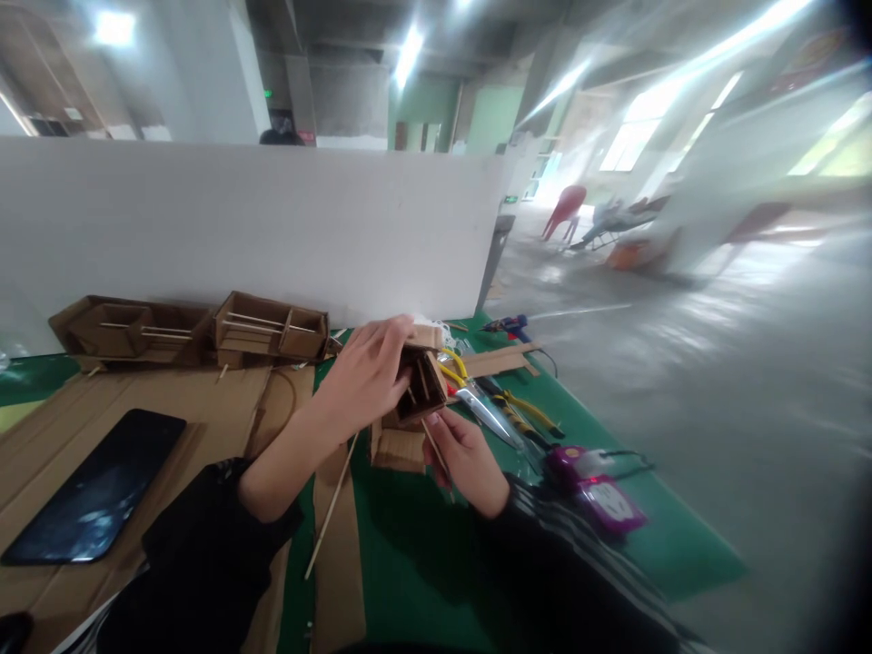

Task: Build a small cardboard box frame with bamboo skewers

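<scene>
My left hand (pixel 368 377) is wrapped over the top and left side of a small cardboard box frame (pixel 423 386), which is tilted with its open side facing me. Thin sticks show inside the box. Below it, my right hand (pixel 463 454) pinches a thin wooden stick (pixel 436 450), whose upper end meets the box's lower edge. A cardboard piece (pixel 399 447) lies under the box. Another wooden stick (pixel 332 504) rests on a cardboard strip (pixel 341 554) to the left of my hands.
Two cardboard structures (pixel 271 329) with sticks stand at the white partition (pixel 272 227). A phone (pixel 99 486) lies on cardboard at left. Scissors (pixel 483 409), pliers (pixel 528 413), a glue gun (pixel 504 324) and a purple device (pixel 596 486) lie right on the green table (pixel 681 545).
</scene>
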The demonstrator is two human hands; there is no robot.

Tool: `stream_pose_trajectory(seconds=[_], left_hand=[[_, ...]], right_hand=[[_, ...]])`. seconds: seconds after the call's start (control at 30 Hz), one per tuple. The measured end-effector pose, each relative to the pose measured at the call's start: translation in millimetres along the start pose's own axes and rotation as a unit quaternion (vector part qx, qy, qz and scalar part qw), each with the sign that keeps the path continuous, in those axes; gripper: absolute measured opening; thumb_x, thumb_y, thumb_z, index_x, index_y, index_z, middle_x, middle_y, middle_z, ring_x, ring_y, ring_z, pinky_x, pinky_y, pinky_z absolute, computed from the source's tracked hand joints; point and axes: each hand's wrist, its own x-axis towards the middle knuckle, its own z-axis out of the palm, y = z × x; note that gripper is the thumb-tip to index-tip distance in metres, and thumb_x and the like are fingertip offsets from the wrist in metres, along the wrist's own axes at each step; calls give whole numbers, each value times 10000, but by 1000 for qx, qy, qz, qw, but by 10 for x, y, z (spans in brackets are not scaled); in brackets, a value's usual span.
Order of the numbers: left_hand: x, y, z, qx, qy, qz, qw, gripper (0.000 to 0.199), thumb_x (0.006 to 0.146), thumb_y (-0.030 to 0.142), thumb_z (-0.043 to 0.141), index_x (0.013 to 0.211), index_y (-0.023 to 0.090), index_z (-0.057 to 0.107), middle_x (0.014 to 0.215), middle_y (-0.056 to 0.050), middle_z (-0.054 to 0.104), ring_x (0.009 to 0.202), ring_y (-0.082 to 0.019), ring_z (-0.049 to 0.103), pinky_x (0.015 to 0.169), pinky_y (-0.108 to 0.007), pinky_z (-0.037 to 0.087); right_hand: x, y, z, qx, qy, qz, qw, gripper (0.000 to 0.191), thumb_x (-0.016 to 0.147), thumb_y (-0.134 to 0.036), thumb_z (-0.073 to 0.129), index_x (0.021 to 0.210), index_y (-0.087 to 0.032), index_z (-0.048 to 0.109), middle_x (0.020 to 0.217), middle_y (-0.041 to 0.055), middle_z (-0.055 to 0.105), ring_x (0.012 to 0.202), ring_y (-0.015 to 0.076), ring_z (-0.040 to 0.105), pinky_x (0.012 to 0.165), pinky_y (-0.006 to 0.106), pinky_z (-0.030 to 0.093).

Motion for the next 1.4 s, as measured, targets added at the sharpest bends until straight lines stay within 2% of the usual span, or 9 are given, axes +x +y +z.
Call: stream_pose_trajectory(seconds=[0.13, 0.23, 0.33, 0.47, 0.93, 1.23, 1.4], left_hand=[[-35, -2, -6, -9, 2, 19, 1000, 215, 869, 116, 566, 1046, 182, 463, 1340, -144, 528, 1224, -274, 533, 1004, -438, 477], [-48, 22, -14, 25, -8, 9, 1000, 115, 896, 142, 557, 1007, 156, 531, 1360, -148, 524, 1264, -276, 504, 1074, -436, 436], [-51, 51, -4, 53, -11, -5, 999, 145, 906, 145, 546, 1038, 128, 601, 1396, -152, 500, 1295, -283, 473, 1116, -439, 404], [-48, 68, 22, 66, -3, -27, 997, 161, 900, 128, 543, 1005, 154, 662, 1332, -110, 558, 1233, -280, 508, 1069, -463, 444], [-53, 106, 18, 61, 6, -16, 998, 169, 877, 129, 558, 1001, 172, 666, 1311, -105, 559, 1185, -290, 502, 1024, -480, 460], [-50, 107, 13, 65, -7, -11, 998, 162, 904, 159, 541, 989, 175, 678, 1329, -96, 544, 1198, -289, 487, 1022, -475, 458], [-43, 124, 8, 63, 3, -10, 998, 179, 919, 171, 532, 1016, 179, 682, 1312, -95, 558, 1180, -285, 494, 1016, -467, 462]], right_hand=[[-4, -1, -8, 3, 18, -24, 1000, 374, 916, -546, 503, 850, -181, 548, 538, -60, 523, 303, 33, 391, 287, 133, 227], [1, 22, -14, 17, 15, -27, 999, 361, 916, -535, 512, 833, -184, 533, 557, -59, 536, 307, 22, 373, 291, 129, 212], [10, 56, -16, 31, 2, -23, 999, 366, 911, -544, 518, 828, -187, 525, 578, -55, 557, 309, 30, 406, 286, 131, 238], [16, 74, -20, 50, -26, -14, 998, 385, 896, -572, 520, 832, -192, 519, 598, -46, 594, 321, 64, 483, 288, 154, 339], [-38, -4, -1, 74, -34, 24, 996, 439, 845, -625, 552, 888, -189, 527, 649, -14, 665, 394, 118, 612, 344, 185, 462], [-16, 36, -4, 55, 12, 4, 998, 449, 827, -632, 567, 827, -185, 533, 670, -1, 671, 417, 112, 604, 349, 193, 450], [-21, -7, 20, 81, 57, 13, 995, 412, 770, -540, 675, 863, -228, 422, 670, -39, 685, 353, 127, 586, 305, 208, 429]])
